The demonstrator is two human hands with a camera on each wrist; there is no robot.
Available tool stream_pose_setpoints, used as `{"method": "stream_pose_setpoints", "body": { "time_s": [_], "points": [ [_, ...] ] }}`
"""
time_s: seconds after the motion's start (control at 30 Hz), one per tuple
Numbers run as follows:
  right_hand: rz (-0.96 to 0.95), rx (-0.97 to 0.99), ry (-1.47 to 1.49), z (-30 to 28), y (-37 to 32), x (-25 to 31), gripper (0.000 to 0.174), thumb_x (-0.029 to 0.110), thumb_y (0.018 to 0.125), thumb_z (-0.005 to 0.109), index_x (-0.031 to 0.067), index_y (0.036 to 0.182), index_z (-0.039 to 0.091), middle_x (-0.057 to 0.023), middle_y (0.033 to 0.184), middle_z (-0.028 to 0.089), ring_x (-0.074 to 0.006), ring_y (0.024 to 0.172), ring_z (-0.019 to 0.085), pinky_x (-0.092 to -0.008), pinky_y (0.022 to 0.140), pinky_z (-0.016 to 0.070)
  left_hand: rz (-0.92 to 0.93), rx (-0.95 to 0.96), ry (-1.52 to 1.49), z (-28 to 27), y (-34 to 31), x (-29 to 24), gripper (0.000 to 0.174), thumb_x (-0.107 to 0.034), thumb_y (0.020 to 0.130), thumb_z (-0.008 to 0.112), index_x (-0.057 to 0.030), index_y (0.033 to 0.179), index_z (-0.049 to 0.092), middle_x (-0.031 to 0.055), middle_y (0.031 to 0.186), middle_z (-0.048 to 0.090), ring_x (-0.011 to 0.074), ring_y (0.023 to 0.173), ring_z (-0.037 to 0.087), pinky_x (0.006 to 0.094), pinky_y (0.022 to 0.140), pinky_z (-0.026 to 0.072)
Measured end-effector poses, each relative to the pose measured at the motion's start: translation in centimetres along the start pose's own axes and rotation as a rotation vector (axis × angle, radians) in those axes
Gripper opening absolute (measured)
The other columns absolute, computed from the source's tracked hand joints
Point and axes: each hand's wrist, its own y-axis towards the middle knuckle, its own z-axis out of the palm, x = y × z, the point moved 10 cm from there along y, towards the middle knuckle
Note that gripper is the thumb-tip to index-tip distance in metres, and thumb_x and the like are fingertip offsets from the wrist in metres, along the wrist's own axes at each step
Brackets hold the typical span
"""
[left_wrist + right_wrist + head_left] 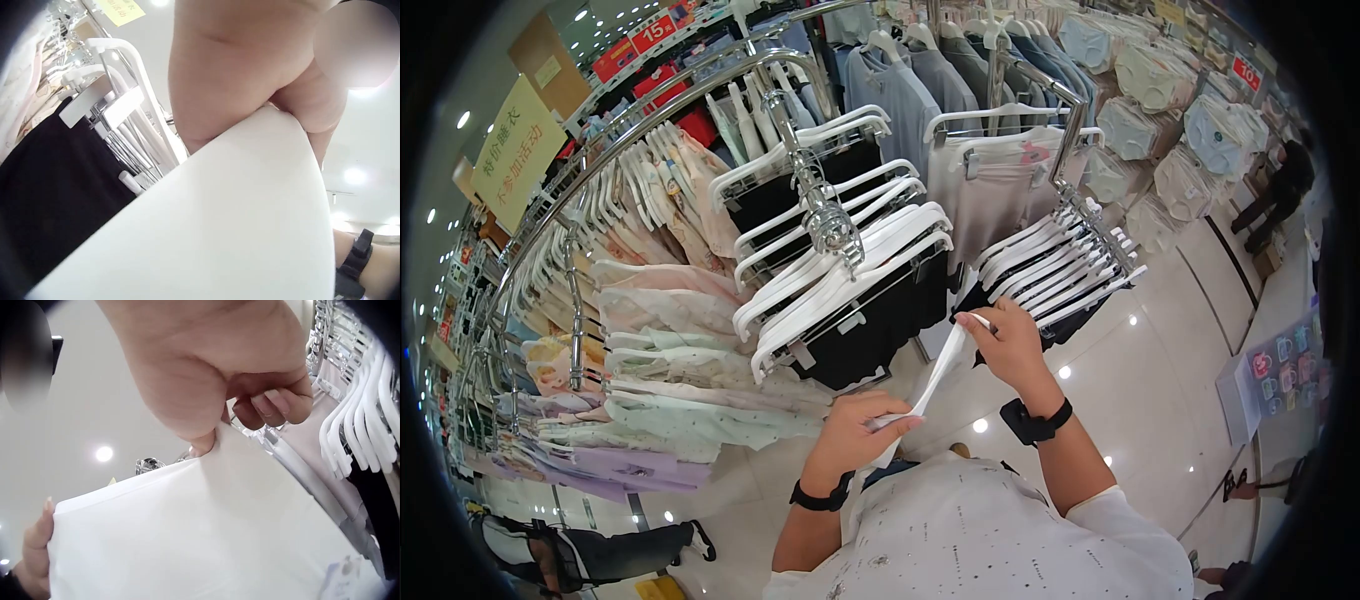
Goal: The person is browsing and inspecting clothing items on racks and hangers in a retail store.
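The person holds both forearms up in front of the chest, just on the near side of the chrome rack (825, 215), with a white cloth (940, 368) pulled into a slanting strip between the two hands. The right hand (1008, 340) is the higher one, closer to the rack. Its wrist is bent and its fingers are curled down, pinching the cloth's upper end. The left hand (862, 428) sits lower and further from the rack, near the person's shirt, with its fingers wrapped round the cloth's lower end and the thumb laid on top. Each wrist wears a black strap (1032, 420).

The head view alone shows the whole arrangement. White hangers (840, 270) fan out from the rack, black garments (880, 320) hang under them, and pastel clothes (670, 400) hang on the rack's far left side.

The right wrist view shows the pinch up close. The thumb and bent forefingers (275, 403) clamp the cloth's top edge, and a finger of the other hand holds the cloth's corner at the lower left. A small tag (340, 581) lies on the cloth, too blurred to read.

In the left wrist view the cloth fills the lower frame as a smooth white sheet running up into the palm. The fingers themselves are hidden behind it, and the hangers and black fabric stand off to one side.
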Motion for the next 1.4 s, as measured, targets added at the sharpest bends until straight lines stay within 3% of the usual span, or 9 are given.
{"method": "stream_pose_setpoints", "body": {
  "time_s": [0.13,0.4,0.53,0.6,0.77,0.87,1.07,1.13,1.4],
  "points": [
    [0.283,0.191,0.327,2.7,-0.3,-2.7,0.042,0.037,0.100,0.063,-0.0012,0.086,0.072,-0.0045,0.065,0.058,-0.0095,0.059,0.052,-0.0358,0.052,0.0380,0.081,0.021,0.041,0.4,-0.2,-0.5,0.015,-0.007,0.080,0.082,-0.0022,0.093,0.077,0.0062,0.070,0.066,0.0130,0.063,0.057,0.0273,0.056,0.0400],
    [0.239,0.437,0.937,4.9,-0.9,1.1,0.040,0.035,0.104,0.056,-0.0005,0.088,0.068,-0.0016,0.083,0.061,-0.0085,0.076,0.050,-0.0260,0.072,0.0425,0.014,0.341,-0.094,5.8,0.2,-0.2,0.011,-0.010,0.089,0.075,-0.0058,0.098,0.078,0.0056,0.085,0.068,0.0128,0.069,0.060,0.0245,0.061,0.0451],
    [0.168,0.526,1.237,4.7,-0.8,2.8,0.045,0.036,0.106,0.050,0.0027,0.076,0.056,-0.0100,0.090,0.059,-0.0164,0.082,0.050,-0.0294,0.077,0.0424,0.074,0.133,-0.041,3.1,1.1,1.9,0.012,-0.010,0.091,0.071,-0.0043,0.099,0.077,0.0056,0.088,0.068,0.0133,0.073,0.061,0.0241,0.064,0.0458],
    [0.180,0.530,1.291,4.3,-0.8,3.1,0.046,0.037,0.106,0.047,0.0047,0.073,0.050,-0.0110,0.088,0.058,-0.0184,0.081,0.050,-0.0308,0.076,0.0426,-0.063,-0.160,-0.181,0.1,1.2,4.5,0.014,-0.009,0.091,0.070,-0.0031,0.103,0.075,0.0055,0.095,0.067,0.0138,0.079,0.061,0.0245,0.070,0.0464],
    [0.169,0.599,1.417,3.9,-1.1,3.9,0.049,0.039,0.107,0.040,0.0083,0.069,0.042,-0.0117,0.083,0.055,-0.0222,0.078,0.050,-0.0330,0.074,0.0432,-0.020,-0.032,0.063,0.0,2.5,1.9,0.062,-0.023,0.084,0.079,-0.0101,0.139,0.054,0.0109,0.139,0.053,0.0242,0.131,0.049,0.0380,0.107,0.0406],
    [0.153,0.632,1.517,4.1,-1.3,4.3,0.047,0.035,0.107,0.042,0.0059,0.070,0.043,-0.0092,0.080,0.054,-0.0185,0.075,0.047,-0.0307,0.072,0.0413,-0.172,0.153,-0.309,3.5,2.0,6.6,0.066,-0.025,0.084,0.079,-0.0103,0.142,0.052,0.0100,0.143,0.052,0.0252,0.132,0.048,0.0393,0.109,0.0397],
    [0.192,0.597,1.474,4.1,-1.6,3.6,0.047,0.037,0.107,0.045,0.0073,0.070,0.042,-0.0068,0.074,0.051,-0.0182,0.073,0.047,-0.0303,0.069,0.0412,-0.372,0.474,-0.390,7.2,-0.5,8.4,0.052,-0.026,0.086,0.080,-0.0063,0.130,0.060,0.0032,0.109,0.069,0.0139,0.097,0.062,0.0279,0.091,0.0481],
    [0.264,0.520,1.347,3.9,-1.5,2.1,0.045,0.034,0.105,0.050,0.0087,0.069,0.044,-0.0065,0.072,0.052,-0.0185,0.070,0.050,-0.0308,0.065,0.0427,-0.292,0.212,-0.094,3.7,0.2,8.5,0.046,-0.017,0.084,0.081,-0.0015,0.123,0.063,0.0003,0.101,0.066,0.0100,0.094,0.059,0.0274,0.086,0.0491],
    [0.364,0.319,0.923,2.7,-1.0,-2.4,0.036,0.012,0.094,0.071,0.0113,0.069,0.045,0.0046,0.069,0.048,-0.0061,0.063,0.045,-0.0233,0.060,0.0392,-0.283,0.003,-0.396,-1.4,0.5,7.1,0.016,-0.016,0.092,0.074,-0.0053,0.098,0.064,-0.0056,0.087,0.060,0.0030,0.080,0.050,0.0213,0.071,0.0436]
  ]
}}
